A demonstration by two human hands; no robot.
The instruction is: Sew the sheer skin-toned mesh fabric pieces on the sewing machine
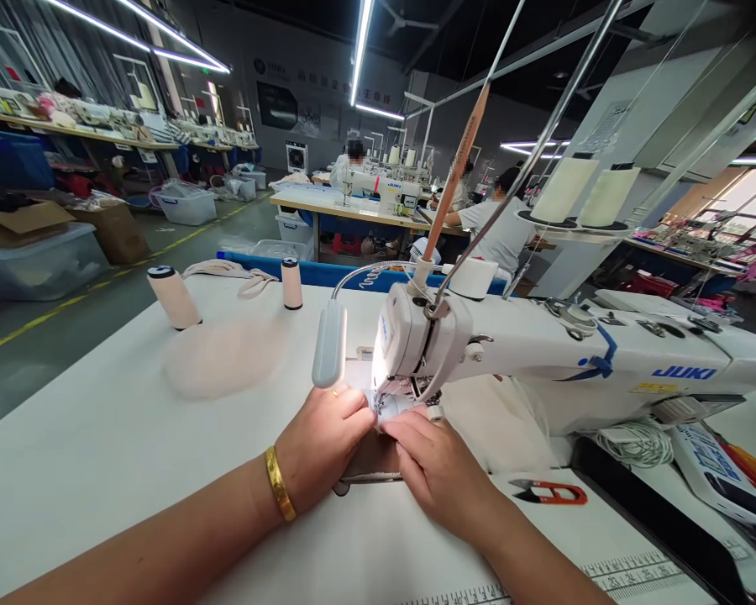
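Under the lit head of a white sewing machine [416, 336], both my hands close in on a small piece of beige fabric [376, 455]. My left hand [321, 437], with a gold bangle at the wrist, has its thumb and fingers pressed together on the fabric left of the needle. From the right, my right hand [438, 466] pinches it close to the presser foot [380, 403]. Fingers partly hide the fabric's edges. A grey clip-on lamp [330, 344] hangs just above my left hand.
Orange thread snips [549, 491] lie right of my right hand, beside a long black tray [655, 521]. Sheer beige fabric [220, 357] rests on the left tabletop, near two thread cones [174, 297]. More sheer fabric [504, 420] lies under the machine arm. Co-workers sit beyond.
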